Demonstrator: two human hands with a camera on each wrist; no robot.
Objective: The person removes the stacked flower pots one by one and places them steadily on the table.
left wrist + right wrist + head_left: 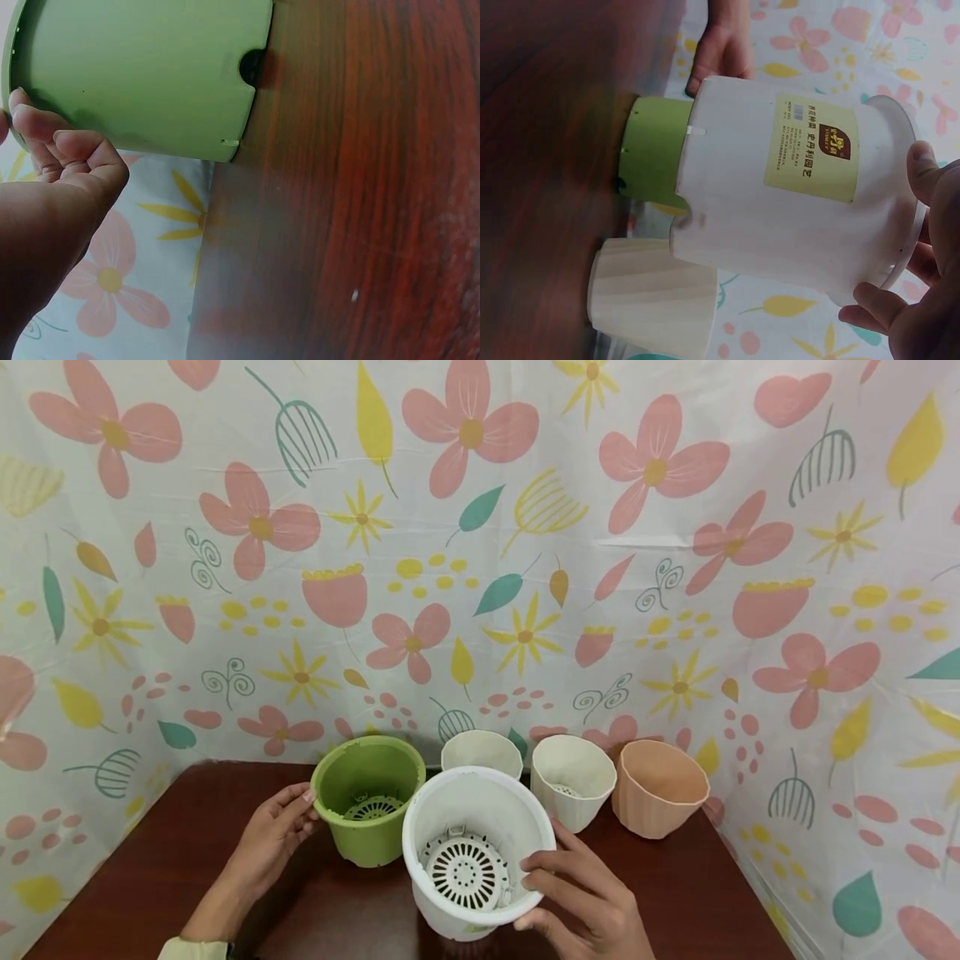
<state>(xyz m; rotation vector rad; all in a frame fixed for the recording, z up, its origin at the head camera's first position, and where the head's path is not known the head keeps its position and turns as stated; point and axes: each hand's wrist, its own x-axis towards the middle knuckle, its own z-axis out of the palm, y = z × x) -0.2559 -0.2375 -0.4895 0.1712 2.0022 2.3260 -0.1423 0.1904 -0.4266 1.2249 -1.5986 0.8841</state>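
A green plastic flowerpot (367, 843) stands on the table, and my left hand (266, 835) pinches its rim from the left. The left wrist view shows the green pot's side (157, 67) with fingers (75, 146) at its rim. In front and to the right, a white flowerpot (480, 806) with a slotted grate in its bottom is tilted, its opening facing me. My right hand (588, 893) grips that rim at the right, fingers inside, thumb outside. From the right wrist, the white pot (731, 172) is raised off the table and carries a yellow-green label (814, 146).
Behind stand two ribbed cream pots, one (480, 747) partly hidden by the white pot, the other (573, 777) in plain view. A peach ribbed pot (660, 793) is at their right. The dark wooden table (697, 902) meets a flower-patterned cloth backdrop (510, 568).
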